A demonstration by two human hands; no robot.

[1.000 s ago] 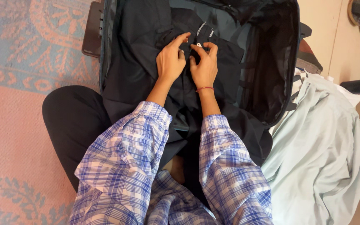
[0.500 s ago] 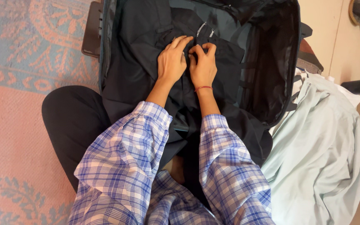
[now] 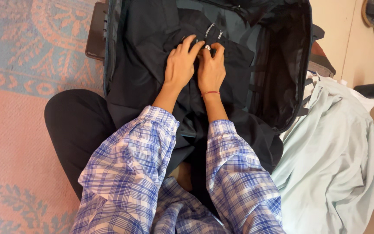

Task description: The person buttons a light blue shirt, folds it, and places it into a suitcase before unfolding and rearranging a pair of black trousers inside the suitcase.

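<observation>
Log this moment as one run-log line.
left hand: flat on dark garment | right hand: pinching white button | open suitcase

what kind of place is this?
Likely a room at home, on the floor: a patterned rug, an open dark suitcase holding dark clothes, and a heap of pale garments beside it.

Garment (image 3: 152,78) in suitcase (image 3: 282,65); shirt pile (image 3: 334,160) right of it

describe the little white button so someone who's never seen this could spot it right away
Start at the open dark suitcase lying on the patterned rug. A dark garment is spread inside it, with the left hand and right hand meeting on it. The white button sits at their fingertips, the only small white round spot on that dark cloth.
</observation>
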